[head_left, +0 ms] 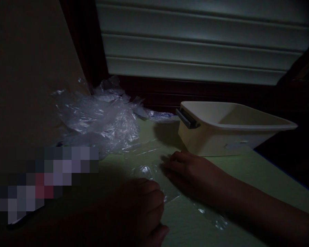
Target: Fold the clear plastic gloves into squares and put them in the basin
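A clear plastic bag [154, 171] lies thin and crinkled on the pale green tabletop, partly hidden under both of my hands. At the near side my left hand [148, 206] is closed, its fingers curled over the edge of the bag. Farther right, my right hand [186, 168] comes in from the side with bent fingers held close together, its fingertips down on the bag's right part. The pinch itself is hard to make out in the dim light. Shiny folds of clear plastic [218, 221] show beneath my right forearm.
A heap of crumpled clear plastic bags [100, 116] sits at the back left by the wall. Behind my right hand stands a cream plastic bin [216, 140] with a grey handle. A blurred-out object [48, 181] lies at left. A slatted panel [195, 44] rises behind the table.
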The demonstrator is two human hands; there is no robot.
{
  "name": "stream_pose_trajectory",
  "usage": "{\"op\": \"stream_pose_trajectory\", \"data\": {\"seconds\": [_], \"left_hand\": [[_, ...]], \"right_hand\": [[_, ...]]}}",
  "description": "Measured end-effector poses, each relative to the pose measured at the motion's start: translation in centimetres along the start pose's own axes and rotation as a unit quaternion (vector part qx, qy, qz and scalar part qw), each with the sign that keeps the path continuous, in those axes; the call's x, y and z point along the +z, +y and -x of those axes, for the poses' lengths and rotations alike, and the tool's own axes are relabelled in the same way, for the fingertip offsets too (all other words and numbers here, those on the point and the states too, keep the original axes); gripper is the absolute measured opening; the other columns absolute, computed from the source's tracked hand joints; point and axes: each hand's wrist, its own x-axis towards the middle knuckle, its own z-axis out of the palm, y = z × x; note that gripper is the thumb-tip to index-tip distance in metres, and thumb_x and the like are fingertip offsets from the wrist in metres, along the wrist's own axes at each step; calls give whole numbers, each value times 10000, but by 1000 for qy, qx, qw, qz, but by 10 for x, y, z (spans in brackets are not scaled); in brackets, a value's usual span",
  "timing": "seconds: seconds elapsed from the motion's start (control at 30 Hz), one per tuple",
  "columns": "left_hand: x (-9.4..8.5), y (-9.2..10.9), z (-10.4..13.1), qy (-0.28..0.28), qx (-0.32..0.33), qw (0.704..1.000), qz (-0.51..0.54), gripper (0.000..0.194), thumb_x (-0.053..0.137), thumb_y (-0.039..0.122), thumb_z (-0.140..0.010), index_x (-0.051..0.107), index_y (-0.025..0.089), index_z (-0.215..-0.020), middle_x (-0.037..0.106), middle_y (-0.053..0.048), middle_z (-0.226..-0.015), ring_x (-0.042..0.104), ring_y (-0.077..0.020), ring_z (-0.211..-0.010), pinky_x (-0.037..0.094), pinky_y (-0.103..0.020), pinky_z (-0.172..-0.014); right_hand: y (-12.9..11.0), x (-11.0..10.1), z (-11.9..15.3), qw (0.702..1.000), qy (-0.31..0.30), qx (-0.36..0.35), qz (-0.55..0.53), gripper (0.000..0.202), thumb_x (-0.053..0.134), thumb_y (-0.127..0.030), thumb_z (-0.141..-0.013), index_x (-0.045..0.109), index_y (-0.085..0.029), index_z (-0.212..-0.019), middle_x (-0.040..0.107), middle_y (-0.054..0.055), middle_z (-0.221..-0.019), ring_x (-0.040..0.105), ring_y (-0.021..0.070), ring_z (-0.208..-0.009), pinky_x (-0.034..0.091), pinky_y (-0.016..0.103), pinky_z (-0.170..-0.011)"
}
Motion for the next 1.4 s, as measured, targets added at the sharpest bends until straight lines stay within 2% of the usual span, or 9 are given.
{"op": "stream_pose_trajectory", "data": {"seconds": [0.17,0.3,0.43,0.6,0.73,1.0,1.13,1.2,1.4], "left_hand": [[-8,0,-1,14,-2,1000,-8,135,541,268,-809,592,146,-779,615,-55,-784,524,-180,-734,453,-301,-695],[-11,4,-2,-3,-6,1000,-15,135,555,271,-806,596,143,-802,615,-41,-774,525,-174,-735,449,-286,-695],[-12,10,-1,-25,-18,999,-16,124,579,262,-811,606,144,-839,625,-32,-788,533,-172,-769,437,-294,-738],[-14,11,0,-25,-38,999,-1,113,613,253,-800,608,141,-811,637,-24,-833,537,-167,-797,425,-297,-753],[-17,12,-1,-27,-40,999,4,93,607,238,-809,596,146,-816,633,-18,-860,536,-167,-828,413,-298,-784],[-17,14,-1,-15,-50,999,1,168,625,255,-799,601,135,-915,641,-29,-896,533,-167,-817,416,-288,-791],[-9,8,1,1,-19,1000,-10,149,579,283,-813,611,143,-772,645,-29,-815,530,-160,-739,437,-286,-737],[-8,7,1,-3,-3,1000,-19,186,569,302,-810,604,147,-714,639,-27,-765,526,-159,-706,446,-289,-700],[-17,14,1,-33,-50,998,-29,139,623,277,-793,628,144,-834,643,-21,-814,536,-161,-751,443,-286,-731]], "right_hand": [[-7,-10,2,997,-4,32,-72,202,421,-199,-896,586,-146,-794,536,26,-710,488,111,-595,362,226,-548],[-13,-18,3,985,-9,55,-165,188,428,-163,-882,586,-139,-785,541,19,-699,498,96,-583,361,201,-526],[-11,-16,4,990,-4,38,-132,169,449,-151,-867,582,-140,-764,536,20,-711,496,102,-598,370,205,-539],[-8,-10,2,996,-41,2,-80,131,492,-146,-844,611,-150,-790,559,43,-793,533,131,-694,409,229,-615],[-9,-8,3,997,-43,11,-65,120,498,-130,-836,614,-152,-819,564,39,-781,539,129,-665,406,227,-595],[-12,-3,8,992,-23,39,-122,103,509,-131,-827,589,-159,-768,569,9,-724,518,97,-591,366,198,-536],[-13,-12,7,984,-24,38,-175,111,521,-109,-814,599,-153,-747,583,-1,-686,518,87,-573,368,187,-523],[-11,-20,6,975,-50,23,-215,109,538,-84,-802,621,-153,-789,611,5,-737,556,94,-642,402,187,-575],[-5,-36,9,926,-180,-66,-325,105,598,-68,-788,647,-146,-837,642,20,-878,593,98,-832,455,208,-749]]}}
